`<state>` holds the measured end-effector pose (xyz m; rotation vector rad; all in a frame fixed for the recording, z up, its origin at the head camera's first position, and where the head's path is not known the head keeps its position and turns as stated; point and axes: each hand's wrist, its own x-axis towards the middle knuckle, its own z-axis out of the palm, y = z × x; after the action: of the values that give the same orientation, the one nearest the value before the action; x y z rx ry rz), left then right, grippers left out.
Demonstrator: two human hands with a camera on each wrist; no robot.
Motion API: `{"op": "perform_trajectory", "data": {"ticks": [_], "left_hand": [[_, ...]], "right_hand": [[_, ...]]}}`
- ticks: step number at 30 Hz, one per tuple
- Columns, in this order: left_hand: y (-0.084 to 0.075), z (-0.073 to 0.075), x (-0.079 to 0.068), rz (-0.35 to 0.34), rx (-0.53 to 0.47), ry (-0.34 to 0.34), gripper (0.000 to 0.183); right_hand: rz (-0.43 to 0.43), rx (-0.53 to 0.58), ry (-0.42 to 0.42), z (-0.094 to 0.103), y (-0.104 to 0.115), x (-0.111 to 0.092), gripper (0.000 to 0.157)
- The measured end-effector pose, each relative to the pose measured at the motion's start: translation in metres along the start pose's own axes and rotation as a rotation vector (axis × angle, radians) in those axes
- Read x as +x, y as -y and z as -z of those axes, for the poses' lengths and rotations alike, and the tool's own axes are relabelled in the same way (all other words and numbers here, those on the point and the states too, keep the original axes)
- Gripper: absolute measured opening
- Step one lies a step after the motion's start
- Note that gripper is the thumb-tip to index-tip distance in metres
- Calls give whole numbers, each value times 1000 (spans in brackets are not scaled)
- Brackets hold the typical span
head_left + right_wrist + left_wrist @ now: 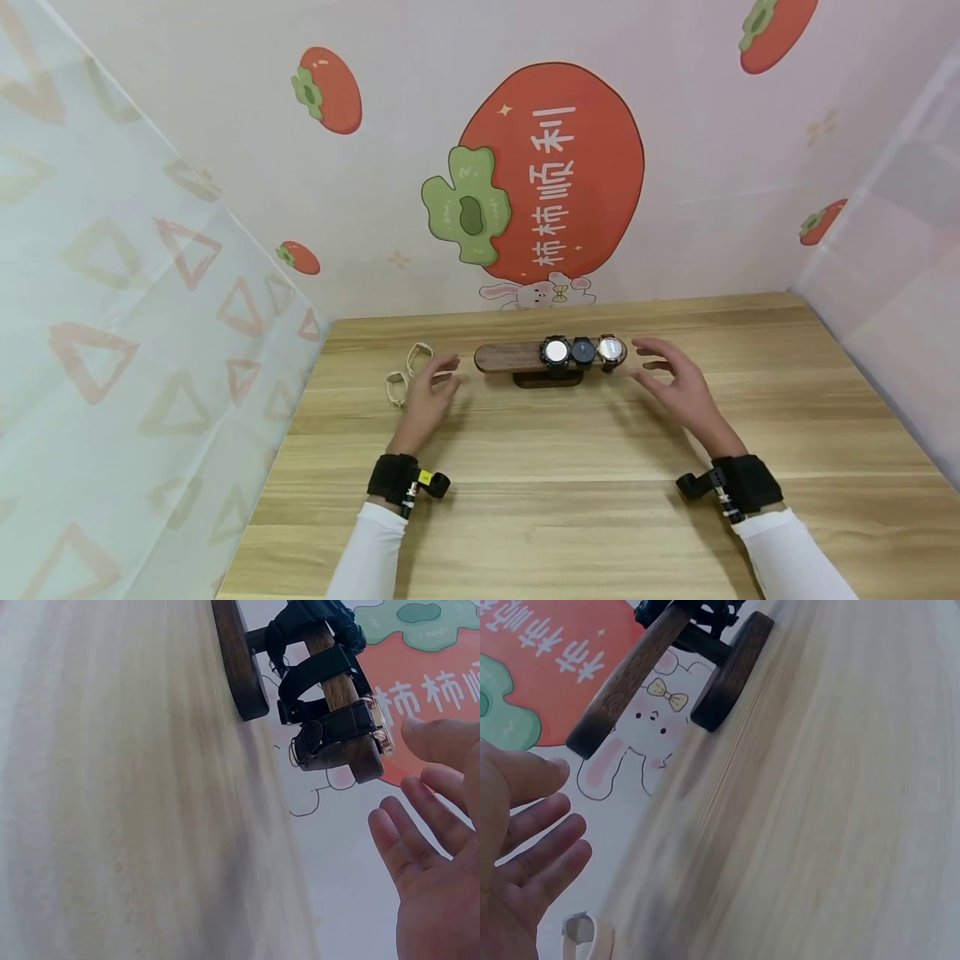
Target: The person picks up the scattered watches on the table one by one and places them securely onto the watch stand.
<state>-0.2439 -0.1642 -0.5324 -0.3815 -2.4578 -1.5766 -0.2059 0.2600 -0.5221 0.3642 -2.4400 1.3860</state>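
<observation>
A dark wooden watch stand [506, 358] bears three watches on the right part of its bar: one with a white face [556, 351], a dark-faced one [582, 350] and a rose-gold one [611, 348] near the end. My left hand [430, 398] hovers off the bar's left end, fingers relaxed and holding nothing. Beside it, to the left, two pale-strapped watches [396, 388] [419, 357] rest on the table. Off the right end is my right hand [678, 392], loosely bent and empty, its thumb and fingertips close to the rose-gold watch.
The wooden table [525, 517] meets a printed backdrop [390, 208] behind the stand. Patterned side sheets rise along the left [187, 333] and right [892, 317] table edges. The stand's foot [731, 675] holds its bar above the tabletop.
</observation>
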Motion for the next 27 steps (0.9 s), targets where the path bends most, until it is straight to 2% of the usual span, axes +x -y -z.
{"op": "perform_trajectory", "data": {"ticks": [9, 16, 27], "left_hand": [[5, 20, 7, 8, 157, -27, 34], [7, 29, 16, -13, 299, -73, 35], [14, 43, 27, 50, 450, -95, 45]], "right_hand": [[-12, 11, -11, -2, -6, -11, 47], [2, 20, -20, -3, -8, -11, 47], [-5, 33, -11, -5, -7, -12, 45]]}}
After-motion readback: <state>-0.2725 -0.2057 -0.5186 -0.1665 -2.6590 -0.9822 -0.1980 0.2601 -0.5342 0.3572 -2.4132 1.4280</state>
